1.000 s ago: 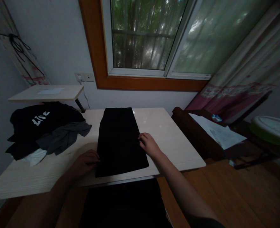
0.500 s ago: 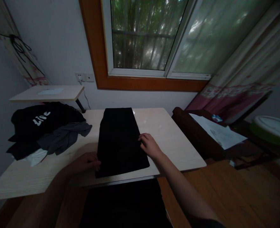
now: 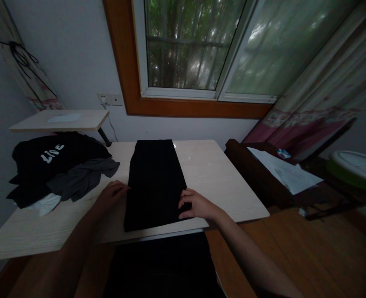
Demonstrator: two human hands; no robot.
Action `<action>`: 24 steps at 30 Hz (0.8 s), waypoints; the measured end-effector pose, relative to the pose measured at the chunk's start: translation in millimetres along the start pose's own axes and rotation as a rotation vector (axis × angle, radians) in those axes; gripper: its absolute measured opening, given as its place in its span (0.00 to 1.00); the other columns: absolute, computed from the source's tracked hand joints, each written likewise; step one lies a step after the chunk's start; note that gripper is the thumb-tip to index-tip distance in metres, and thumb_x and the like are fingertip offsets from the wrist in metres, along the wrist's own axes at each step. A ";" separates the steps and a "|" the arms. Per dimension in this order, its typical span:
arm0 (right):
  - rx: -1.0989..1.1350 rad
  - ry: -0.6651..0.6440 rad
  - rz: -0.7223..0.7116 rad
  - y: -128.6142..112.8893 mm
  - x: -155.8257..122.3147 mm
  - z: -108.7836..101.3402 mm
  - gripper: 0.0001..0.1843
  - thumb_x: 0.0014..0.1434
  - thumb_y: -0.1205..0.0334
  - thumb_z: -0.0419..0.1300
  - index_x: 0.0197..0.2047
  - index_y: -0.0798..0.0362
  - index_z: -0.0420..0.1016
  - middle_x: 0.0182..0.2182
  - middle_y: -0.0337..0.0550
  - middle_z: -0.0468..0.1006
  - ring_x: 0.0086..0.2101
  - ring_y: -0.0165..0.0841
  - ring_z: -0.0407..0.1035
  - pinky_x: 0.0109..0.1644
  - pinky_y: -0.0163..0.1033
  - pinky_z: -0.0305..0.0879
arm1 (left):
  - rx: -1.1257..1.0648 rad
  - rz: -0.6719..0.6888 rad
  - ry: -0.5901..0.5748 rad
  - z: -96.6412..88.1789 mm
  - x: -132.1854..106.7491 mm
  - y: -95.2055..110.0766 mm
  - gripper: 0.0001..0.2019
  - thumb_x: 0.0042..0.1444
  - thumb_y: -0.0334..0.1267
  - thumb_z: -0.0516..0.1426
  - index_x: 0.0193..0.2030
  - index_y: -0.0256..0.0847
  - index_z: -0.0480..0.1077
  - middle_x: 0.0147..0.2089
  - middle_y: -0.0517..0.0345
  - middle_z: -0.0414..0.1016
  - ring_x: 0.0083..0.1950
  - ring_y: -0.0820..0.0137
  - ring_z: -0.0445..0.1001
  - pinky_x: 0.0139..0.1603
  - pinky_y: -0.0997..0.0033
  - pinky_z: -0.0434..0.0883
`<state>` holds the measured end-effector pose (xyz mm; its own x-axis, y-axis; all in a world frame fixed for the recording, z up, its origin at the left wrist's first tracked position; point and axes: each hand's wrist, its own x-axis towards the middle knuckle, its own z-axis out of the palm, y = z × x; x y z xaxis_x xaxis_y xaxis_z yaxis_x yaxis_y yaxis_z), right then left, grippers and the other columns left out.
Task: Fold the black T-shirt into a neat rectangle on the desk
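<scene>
A folded black garment (image 3: pixel 154 186) lies flat as a long rectangle on the pale wooden table (image 3: pixel 223 182); its exact kind does not show. My left hand (image 3: pixel 114 193) is at the garment's left edge, its fingers drawn together in a pinch on the border. Over the near right corner is my right hand (image 3: pixel 198 205), thumb and fingers spread apart in a curve and the tips touching the cloth. The dark cloth hides any finer folds or seams.
At the table's left, a heap holds a black garment with white lettering (image 3: pixel 52 153), a grey garment (image 3: pixel 83 178) and a white cloth (image 3: pixel 46 204), beside a raised shelf (image 3: pixel 91 120). Right of the table stands a dark brown piece of furniture (image 3: pixel 260 182) with papers on it.
My left hand has moved up along the garment's left edge, away from me. My right hand has slid down the right edge to the near corner, its fingers spreading. The garment looks unmoved.
</scene>
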<state>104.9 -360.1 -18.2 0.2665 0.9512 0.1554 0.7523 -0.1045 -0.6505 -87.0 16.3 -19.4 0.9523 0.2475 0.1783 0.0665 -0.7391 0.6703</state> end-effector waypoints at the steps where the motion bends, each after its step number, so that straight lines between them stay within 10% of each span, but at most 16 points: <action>1: 0.019 -0.021 0.019 -2.7 -2.5 -0.5 0.20 0.48 0.45 0.77 0.39 0.48 0.83 0.38 0.41 0.74 0.42 0.36 0.68 0.48 0.40 0.64 | 0.025 0.010 0.035 2.0 3.2 -2.7 0.18 0.65 0.52 0.54 0.43 0.44 0.81 0.45 0.52 0.80 0.51 0.60 0.74 0.58 0.56 0.69; 17: 0.172 -0.274 0.085 0.7 -3.2 -13.8 0.14 0.58 0.47 0.70 0.35 0.49 0.87 0.27 0.38 0.75 0.35 0.32 0.67 0.51 0.40 0.61 | 0.186 0.131 0.035 16.5 4.1 -17.8 0.14 0.65 0.46 0.54 0.44 0.48 0.82 0.44 0.53 0.75 0.51 0.60 0.68 0.56 0.56 0.67; 24: 0.325 -0.340 0.148 -1.7 -2.5 -21.8 0.15 0.58 0.47 0.68 0.34 0.50 0.87 0.26 0.38 0.76 0.29 0.31 0.69 0.37 0.37 0.65 | 0.153 0.105 -0.010 11.0 3.0 -6.2 0.14 0.64 0.46 0.55 0.38 0.46 0.81 0.42 0.52 0.74 0.50 0.59 0.68 0.55 0.56 0.66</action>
<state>116.1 -368.6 -1.3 0.1037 0.9796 -0.1724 0.4796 -0.2011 -0.8542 -81.3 14.8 -31.0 0.9594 0.1579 0.2336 0.0103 -0.8475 0.5307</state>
